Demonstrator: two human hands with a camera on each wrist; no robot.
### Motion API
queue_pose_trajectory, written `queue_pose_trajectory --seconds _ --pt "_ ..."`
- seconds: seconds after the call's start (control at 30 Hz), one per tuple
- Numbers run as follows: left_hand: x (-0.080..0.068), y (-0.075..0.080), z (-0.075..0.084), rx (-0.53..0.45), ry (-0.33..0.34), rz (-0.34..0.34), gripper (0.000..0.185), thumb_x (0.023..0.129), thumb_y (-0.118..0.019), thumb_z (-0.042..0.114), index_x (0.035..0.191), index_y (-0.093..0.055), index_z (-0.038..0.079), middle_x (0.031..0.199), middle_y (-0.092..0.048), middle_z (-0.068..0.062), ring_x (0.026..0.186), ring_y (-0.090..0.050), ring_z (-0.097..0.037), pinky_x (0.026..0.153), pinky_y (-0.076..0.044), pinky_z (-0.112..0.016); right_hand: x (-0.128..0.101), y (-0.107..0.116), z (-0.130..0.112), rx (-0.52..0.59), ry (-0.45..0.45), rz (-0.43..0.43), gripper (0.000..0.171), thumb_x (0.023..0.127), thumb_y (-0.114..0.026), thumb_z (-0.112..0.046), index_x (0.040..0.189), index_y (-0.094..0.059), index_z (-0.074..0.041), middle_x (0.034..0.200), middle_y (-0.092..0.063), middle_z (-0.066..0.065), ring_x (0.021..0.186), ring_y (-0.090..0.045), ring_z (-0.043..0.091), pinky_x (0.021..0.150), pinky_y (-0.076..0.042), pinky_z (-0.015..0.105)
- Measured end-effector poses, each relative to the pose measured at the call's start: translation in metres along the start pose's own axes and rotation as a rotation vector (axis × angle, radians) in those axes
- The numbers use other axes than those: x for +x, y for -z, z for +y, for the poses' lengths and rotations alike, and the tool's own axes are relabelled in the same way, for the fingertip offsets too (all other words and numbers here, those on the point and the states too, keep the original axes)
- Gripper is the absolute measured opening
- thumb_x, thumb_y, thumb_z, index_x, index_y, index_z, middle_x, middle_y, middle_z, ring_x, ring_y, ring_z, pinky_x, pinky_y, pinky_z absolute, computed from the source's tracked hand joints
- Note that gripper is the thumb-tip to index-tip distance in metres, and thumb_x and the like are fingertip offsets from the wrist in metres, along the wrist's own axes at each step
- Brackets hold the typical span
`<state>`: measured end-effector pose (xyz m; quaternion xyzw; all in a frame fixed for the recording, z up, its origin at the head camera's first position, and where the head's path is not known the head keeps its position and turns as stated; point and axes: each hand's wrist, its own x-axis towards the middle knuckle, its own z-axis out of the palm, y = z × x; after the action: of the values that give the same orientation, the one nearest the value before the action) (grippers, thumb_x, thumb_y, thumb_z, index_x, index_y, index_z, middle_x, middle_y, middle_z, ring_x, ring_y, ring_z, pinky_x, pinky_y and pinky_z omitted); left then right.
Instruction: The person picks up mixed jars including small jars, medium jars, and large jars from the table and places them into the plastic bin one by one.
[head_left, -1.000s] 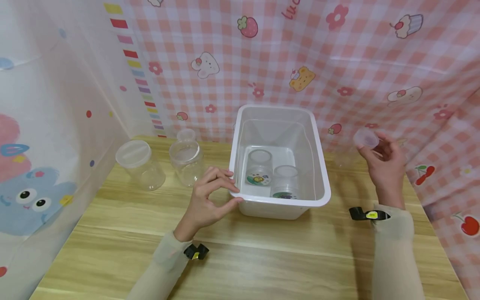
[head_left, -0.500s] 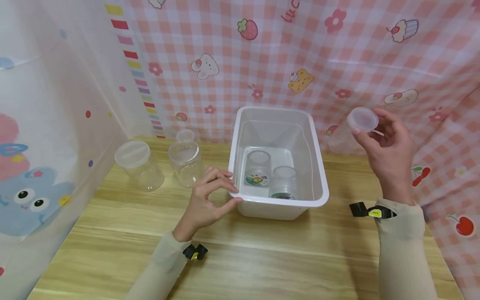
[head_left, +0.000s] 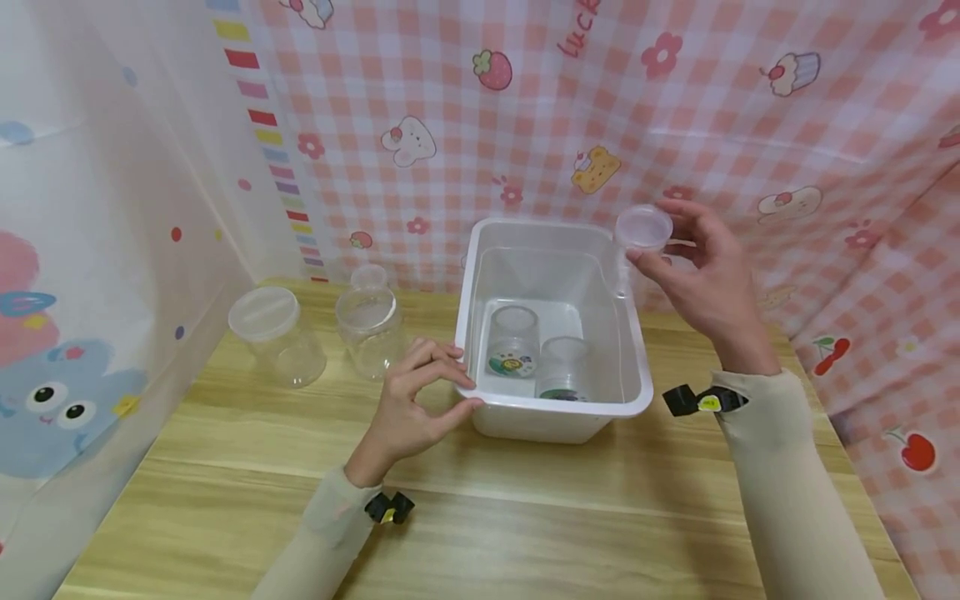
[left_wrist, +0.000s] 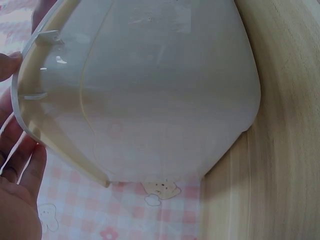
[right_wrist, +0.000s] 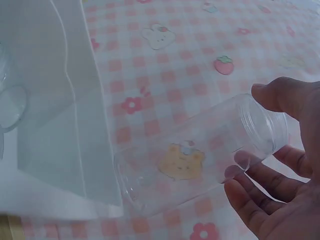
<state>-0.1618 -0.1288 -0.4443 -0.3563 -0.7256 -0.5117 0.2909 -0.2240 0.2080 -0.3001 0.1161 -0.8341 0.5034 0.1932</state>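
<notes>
My right hand (head_left: 708,279) grips a clear plastic jar (right_wrist: 190,150) round its lidded end, thumb on one side and fingers on the other. In the head view the jar's lid (head_left: 643,227) faces up over the right rim of a white plastic bin (head_left: 555,407). My left hand (head_left: 412,408) pinches the bin's near left corner, thumb below the rim and fingers over it; the left wrist view shows the fingers (left_wrist: 32,172) along that rim. Two clear jars stand inside the bin: one jar (head_left: 513,337) at the left, another jar (head_left: 564,362) nearer the front, with coloured printed labels low down.
Left of the bin, on the wooden table (head_left: 480,517), stand a wide lidded jar (head_left: 279,337), a second clear jar (head_left: 369,333) and a smaller jar (head_left: 369,277) behind it. A pink checked cloth (head_left: 450,100) hangs directly behind the bin.
My right hand has lifted the jar from the table's right side and carried it left to the bin's right rim. The left hand keeps its hold on the bin's corner.
</notes>
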Motion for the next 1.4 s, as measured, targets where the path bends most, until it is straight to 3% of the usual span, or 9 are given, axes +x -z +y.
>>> queue_pose_trajectory --seconds 0.17,0.3,0.4,0.63,1.0,1.23,1.4 --pt "-0.001 0.0 -0.001 0.0 0.012 -0.005 0.021 0.07 -0.092 0.012 0.082 -0.074 0.015 0.09 -0.067 -0.002 0.105 -0.064 -0.026 0.102 -0.048 -0.034 0.007 -0.01 -0.002 -0.123 -0.071 -0.121 0.063 0.091 -0.079 -0.028 0.147 -0.052 -0.015 0.133 -0.062 0.01 0.115 -0.06 0.016 0.101 -0.052 0.027" --pt "-0.001 0.0 -0.001 -0.002 0.02 -0.008 0.022 0.07 -0.092 0.012 0.082 -0.074 0.016 0.09 -0.067 -0.001 0.106 -0.064 -0.025 0.103 -0.048 -0.034 0.011 -0.017 0.001 -0.176 -0.113 -0.221 0.068 0.092 -0.077 -0.036 0.151 -0.047 -0.018 0.142 -0.059 0.013 0.126 -0.057 0.029 0.11 -0.049 0.048" --pt "-0.001 0.0 0.0 -0.002 0.022 -0.01 0.022 0.07 -0.092 0.013 0.082 -0.075 0.016 0.09 -0.067 -0.001 0.106 -0.064 -0.025 0.103 -0.048 -0.034 0.012 -0.018 0.001 -0.195 -0.137 -0.258 0.07 0.092 -0.077 -0.041 0.151 -0.046 -0.019 0.147 -0.055 0.012 0.132 -0.054 0.033 0.114 -0.045 0.055" --pt "0.0 0.0 0.001 -0.004 0.014 -0.008 0.021 0.07 -0.092 0.012 0.082 -0.075 0.015 0.089 -0.068 -0.001 0.106 -0.064 -0.026 0.103 -0.048 -0.034 0.004 -0.013 -0.002 -0.218 -0.073 -0.22 0.066 0.09 -0.077 -0.046 0.146 -0.053 -0.019 0.143 -0.061 0.009 0.13 -0.057 0.029 0.112 -0.047 0.051" --pt "0.0 -0.001 0.001 -0.003 0.027 -0.013 0.021 0.07 -0.092 0.011 0.082 -0.075 0.016 0.091 -0.068 -0.001 0.106 -0.064 -0.025 0.103 -0.049 -0.034 -0.023 -0.01 -0.004 -0.247 0.024 -0.193 0.06 0.09 -0.08 -0.036 0.144 -0.057 -0.023 0.146 -0.06 0.006 0.127 -0.059 0.033 0.105 -0.049 0.057" --pt "0.0 -0.001 0.001 -0.003 0.021 -0.015 0.022 0.07 -0.092 0.011 0.082 -0.075 0.016 0.091 -0.068 -0.001 0.106 -0.064 -0.026 0.103 -0.049 -0.034 -0.041 -0.014 0.003 -0.294 0.164 -0.168 0.066 0.088 -0.082 -0.026 0.148 -0.054 -0.02 0.15 -0.056 0.007 0.137 -0.052 0.031 0.107 -0.048 0.058" --pt "0.0 -0.001 0.001 -0.006 0.017 -0.013 0.021 0.07 -0.092 0.011 0.082 -0.075 0.015 0.091 -0.068 -0.001 0.106 -0.064 -0.026 0.103 -0.049 -0.034 -0.054 -0.016 0.008 -0.275 0.238 -0.141 0.071 0.083 -0.085 -0.018 0.147 -0.055 -0.02 0.144 -0.06 0.008 0.13 -0.055 0.028 0.103 -0.047 0.055"
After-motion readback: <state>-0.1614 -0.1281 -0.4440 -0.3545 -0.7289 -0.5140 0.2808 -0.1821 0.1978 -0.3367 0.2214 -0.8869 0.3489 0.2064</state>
